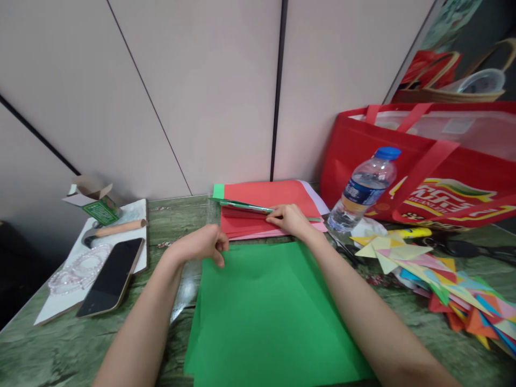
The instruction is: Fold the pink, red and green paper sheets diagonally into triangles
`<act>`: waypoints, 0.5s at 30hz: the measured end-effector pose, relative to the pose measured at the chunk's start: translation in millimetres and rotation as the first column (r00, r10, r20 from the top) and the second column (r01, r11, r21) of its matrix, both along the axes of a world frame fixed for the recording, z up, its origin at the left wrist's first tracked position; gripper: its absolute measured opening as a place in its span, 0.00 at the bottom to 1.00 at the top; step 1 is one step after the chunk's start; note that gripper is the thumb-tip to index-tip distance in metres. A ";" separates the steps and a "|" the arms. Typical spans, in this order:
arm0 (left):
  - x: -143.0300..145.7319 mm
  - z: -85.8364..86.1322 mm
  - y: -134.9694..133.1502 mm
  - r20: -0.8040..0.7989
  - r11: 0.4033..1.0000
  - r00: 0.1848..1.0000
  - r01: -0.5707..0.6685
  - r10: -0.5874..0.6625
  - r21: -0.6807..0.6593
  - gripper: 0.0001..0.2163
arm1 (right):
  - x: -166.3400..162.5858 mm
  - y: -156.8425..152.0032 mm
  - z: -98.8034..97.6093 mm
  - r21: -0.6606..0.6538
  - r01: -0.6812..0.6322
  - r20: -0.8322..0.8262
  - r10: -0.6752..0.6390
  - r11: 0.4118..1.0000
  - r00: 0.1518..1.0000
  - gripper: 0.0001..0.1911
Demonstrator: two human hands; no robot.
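A stack of large green paper sheets (270, 312) lies on the table in front of me, its edges slightly out of line. Over its far left corner hovers my left hand (203, 244), fingers loosely curled, with a gap at the thumb and nothing visible between them. Farther back, my right hand (290, 219) pinches the near edge of a thin, glossy packet (242, 206) with green along it, slightly raised. Under this packet, red paper (266, 191) rests on pink and lilac sheets near the wall.
To the right stand a water bottle (363, 188) and a red bag (403, 156), with folded coloured paper pieces (451, 285) nearer me. A phone (113, 277), a wooden-handled tool (121, 228), a clear beaded string (83, 269) and a small green box (99, 207) lie left.
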State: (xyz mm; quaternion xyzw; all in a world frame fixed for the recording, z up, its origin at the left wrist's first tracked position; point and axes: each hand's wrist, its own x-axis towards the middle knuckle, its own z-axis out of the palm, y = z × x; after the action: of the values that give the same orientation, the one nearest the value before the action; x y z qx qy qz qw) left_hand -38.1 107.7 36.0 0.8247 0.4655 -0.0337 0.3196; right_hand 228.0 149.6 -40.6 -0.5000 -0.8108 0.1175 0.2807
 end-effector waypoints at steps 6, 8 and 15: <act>-0.2 1.5 0.7 0.232 0.991 0.972 -0.007 0.038 -0.132 0.10 | 0.3 0.2 0.2 -0.006 0.001 0.006 -0.001 1.000 1.000 0.09; -1.7 0.7 1.1 0.273 0.986 0.961 0.010 0.036 -0.166 0.11 | 0.3 0.2 0.2 -0.006 -0.001 0.009 0.001 1.000 1.000 0.09; 1.3 -7.7 1.1 0.384 0.943 0.923 0.112 0.018 -0.314 0.13 | 0.6 0.5 0.1 -0.003 -0.006 0.006 0.006 1.000 1.000 0.09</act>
State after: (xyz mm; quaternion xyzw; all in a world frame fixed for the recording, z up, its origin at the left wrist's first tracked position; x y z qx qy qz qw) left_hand -36.7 108.8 28.3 0.7613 0.3619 0.0421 0.5363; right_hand 228.7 150.2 -40.5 -0.4983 -0.8130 0.1180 0.2770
